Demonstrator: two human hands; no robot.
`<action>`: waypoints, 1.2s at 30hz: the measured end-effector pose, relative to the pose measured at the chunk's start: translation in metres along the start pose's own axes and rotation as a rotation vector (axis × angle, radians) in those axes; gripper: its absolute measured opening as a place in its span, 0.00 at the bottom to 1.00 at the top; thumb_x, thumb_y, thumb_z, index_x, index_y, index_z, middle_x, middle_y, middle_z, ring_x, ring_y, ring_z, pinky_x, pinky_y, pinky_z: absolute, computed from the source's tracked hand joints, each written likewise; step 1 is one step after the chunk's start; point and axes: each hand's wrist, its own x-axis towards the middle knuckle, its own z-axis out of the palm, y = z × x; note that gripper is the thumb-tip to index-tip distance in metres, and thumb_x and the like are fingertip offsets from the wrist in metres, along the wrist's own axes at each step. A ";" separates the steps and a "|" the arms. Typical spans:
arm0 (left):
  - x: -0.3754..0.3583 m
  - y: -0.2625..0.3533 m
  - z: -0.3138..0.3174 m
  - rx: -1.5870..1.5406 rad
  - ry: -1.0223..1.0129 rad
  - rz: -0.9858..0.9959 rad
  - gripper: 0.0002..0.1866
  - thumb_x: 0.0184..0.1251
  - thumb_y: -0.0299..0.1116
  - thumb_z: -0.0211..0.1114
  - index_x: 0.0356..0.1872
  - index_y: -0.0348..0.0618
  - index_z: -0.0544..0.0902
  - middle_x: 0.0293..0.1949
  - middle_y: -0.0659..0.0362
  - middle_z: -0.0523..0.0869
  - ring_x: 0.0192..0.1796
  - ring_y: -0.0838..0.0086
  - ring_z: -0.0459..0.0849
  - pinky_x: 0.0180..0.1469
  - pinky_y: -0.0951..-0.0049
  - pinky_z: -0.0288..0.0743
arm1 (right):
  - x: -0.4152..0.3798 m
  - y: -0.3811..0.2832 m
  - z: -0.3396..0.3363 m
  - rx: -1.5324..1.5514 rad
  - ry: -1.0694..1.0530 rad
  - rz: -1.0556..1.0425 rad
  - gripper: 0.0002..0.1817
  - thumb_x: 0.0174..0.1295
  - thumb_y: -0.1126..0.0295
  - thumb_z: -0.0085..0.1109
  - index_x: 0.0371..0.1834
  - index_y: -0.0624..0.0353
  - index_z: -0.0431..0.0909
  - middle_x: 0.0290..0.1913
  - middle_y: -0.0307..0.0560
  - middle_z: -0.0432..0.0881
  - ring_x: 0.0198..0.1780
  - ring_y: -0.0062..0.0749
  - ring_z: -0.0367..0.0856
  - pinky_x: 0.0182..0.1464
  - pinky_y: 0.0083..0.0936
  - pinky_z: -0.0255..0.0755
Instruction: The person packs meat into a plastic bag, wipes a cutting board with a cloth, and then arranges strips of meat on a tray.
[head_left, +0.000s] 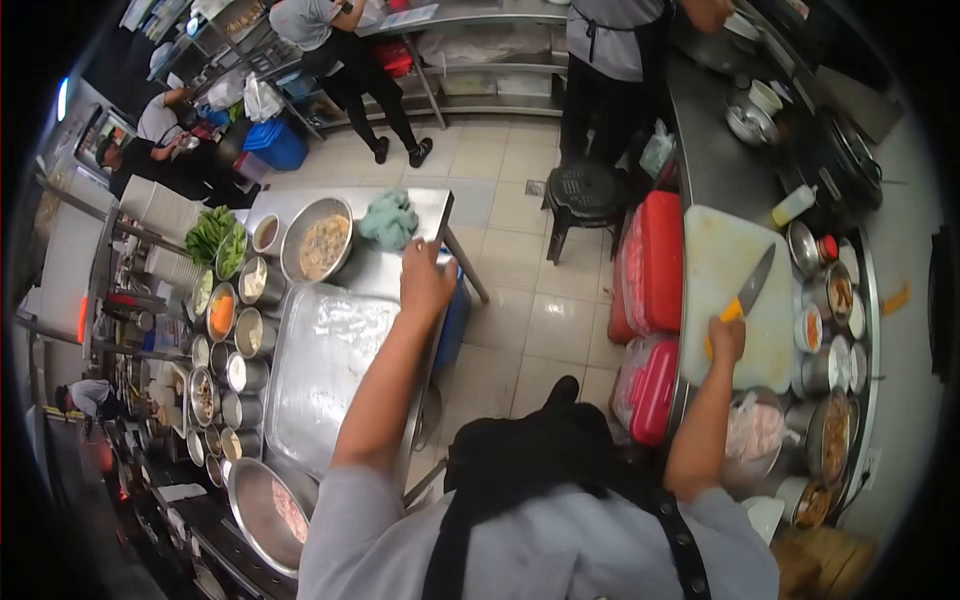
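Observation:
My right hand [727, 340] is closed around the orange handle of a knife [755, 285]. The blade lies over a white cutting board [715, 245] on the right counter, pointing away from me. Stretched forward on the other side, my left hand [426, 278] is at the edge of the steel table [432, 200], holding nothing that I can see. Its fingers are slightly bent and apart. Just beyond it sits a crumpled green cloth [388, 220]. A metal bowl of mixed food [318, 243] stands left of the cloth, and a large metal tray [330, 375] lies nearer to me.
Several metal containers of ingredients [255, 335] line the table's left side. A bowl of raw meat [265, 510] is at the near left. Red bins [650, 265] stand below the right counter. A black stool [585, 195] is ahead. Other people work at the back.

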 end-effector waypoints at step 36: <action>0.170 0.228 0.150 -1.480 -0.775 -0.524 0.25 0.59 0.34 0.72 0.52 0.31 0.73 0.46 0.53 0.81 0.45 0.68 0.83 0.48 0.70 0.78 | -0.139 -0.242 -0.028 0.054 0.069 -0.745 0.23 0.57 0.71 0.55 0.54 0.75 0.69 0.29 0.58 0.82 0.29 0.49 0.83 0.33 0.39 0.77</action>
